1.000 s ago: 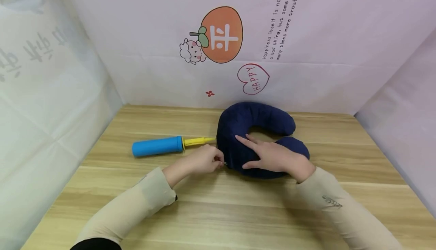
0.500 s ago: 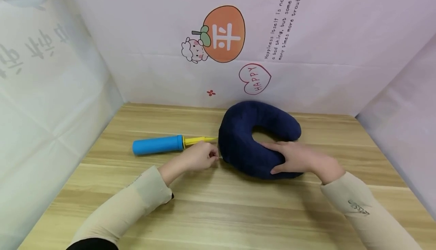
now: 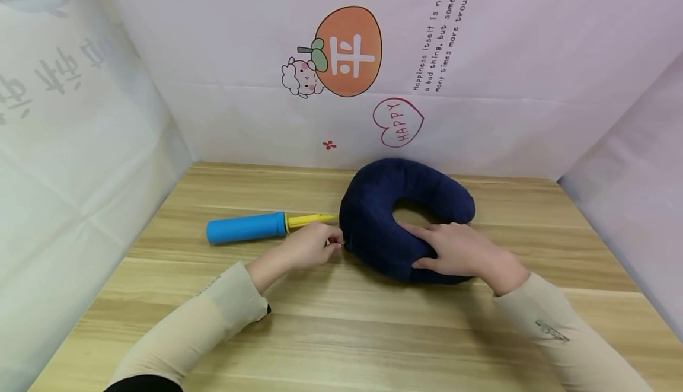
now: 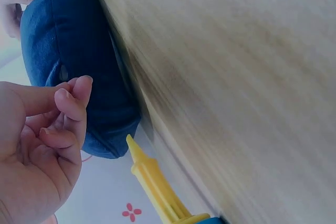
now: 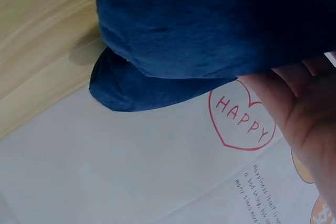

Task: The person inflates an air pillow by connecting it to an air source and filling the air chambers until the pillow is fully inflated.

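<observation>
A navy plush neck pillow (image 3: 373,220), shaped like a U, lies on the table with its opening toward the right. At its left edge, thumb and fingers of my left hand (image 3: 312,245) pinch a small zipper pull (image 3: 344,243), mostly hidden by the fingertips. The left wrist view shows those curled fingers against the pillow's seamed side (image 4: 79,40). My right hand (image 3: 464,252) grips the pillow's near arm, its fingers over the inner edge and the thumb on the near side. In the right wrist view the pillow (image 5: 173,30) covers most of the right fingers.
Left of the pillow lies a blue hand pump (image 3: 245,229) with a yellow nozzle (image 3: 306,220), whose tip points at the pillow, just behind my left hand. A printed white cloth (image 3: 256,125) rises along the back edge of the wooden table (image 3: 331,332).
My right hand has moved right, from lying spread across the pillow to gripping its near arm. My left hand has shifted slightly up and left with the zipper pull. The pillow has turned slightly.
</observation>
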Action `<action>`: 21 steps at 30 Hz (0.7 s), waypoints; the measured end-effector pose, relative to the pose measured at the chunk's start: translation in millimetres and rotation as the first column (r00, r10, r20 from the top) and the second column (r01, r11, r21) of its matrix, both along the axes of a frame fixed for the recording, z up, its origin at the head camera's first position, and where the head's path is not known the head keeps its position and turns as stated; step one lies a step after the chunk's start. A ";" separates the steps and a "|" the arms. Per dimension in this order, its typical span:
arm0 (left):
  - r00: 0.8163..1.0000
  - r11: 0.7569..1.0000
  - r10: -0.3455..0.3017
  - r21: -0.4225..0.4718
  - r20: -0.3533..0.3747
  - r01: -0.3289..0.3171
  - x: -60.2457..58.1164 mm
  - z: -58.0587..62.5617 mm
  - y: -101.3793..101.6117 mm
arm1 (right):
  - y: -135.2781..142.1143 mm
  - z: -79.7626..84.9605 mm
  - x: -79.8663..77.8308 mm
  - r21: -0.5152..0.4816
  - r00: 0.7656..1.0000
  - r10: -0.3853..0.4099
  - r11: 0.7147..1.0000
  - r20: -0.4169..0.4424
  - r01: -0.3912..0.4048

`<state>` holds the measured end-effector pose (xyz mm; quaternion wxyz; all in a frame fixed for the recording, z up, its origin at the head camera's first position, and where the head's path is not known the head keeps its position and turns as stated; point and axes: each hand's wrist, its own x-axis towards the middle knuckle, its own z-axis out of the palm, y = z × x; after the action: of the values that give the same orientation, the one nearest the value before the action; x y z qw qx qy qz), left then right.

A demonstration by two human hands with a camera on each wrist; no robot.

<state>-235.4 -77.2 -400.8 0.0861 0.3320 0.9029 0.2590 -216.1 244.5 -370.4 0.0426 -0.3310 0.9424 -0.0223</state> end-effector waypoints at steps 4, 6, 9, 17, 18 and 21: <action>0.999 0.999 -0.024 -0.026 -0.031 0.023 1.5 0.5 -4.5 | -2.7 -0.5 -1.9 0.007 1.000 -0.002 1.000 -0.027 0.003; 0.998 0.998 -0.041 -0.039 -0.045 0.039 2.9 -1.4 -7.4 | -3.5 -0.7 -2.7 0.008 1.000 -0.009 1.000 -0.020 0.009; 0.997 0.998 -0.053 -0.047 -0.060 0.050 5.4 -4.0 -9.7 | -6.0 0.6 -2.5 0.007 1.000 -0.013 1.000 -0.007 0.013; 0.995 0.995 -0.069 -0.070 -0.066 0.064 8.5 -2.1 -3.9 | -12.2 2.1 0.8 0.001 1.000 -0.023 1.000 0.008 0.023; 0.995 0.995 -0.074 -0.073 -0.059 0.070 8.3 -1.5 -3.2 | -12.6 2.3 1.3 -0.001 1.000 -0.025 1.000 0.009 0.025; 0.996 0.996 -0.078 -0.057 -0.047 0.075 6.5 1.7 -1.6 | -14.6 2.1 2.5 -0.007 0.999 -0.041 0.999 0.013 0.041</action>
<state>-228.9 -78.8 -399.1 0.0830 0.3702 0.8982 0.2220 -213.6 229.9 -368.4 0.0468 -0.3117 0.9486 -0.0285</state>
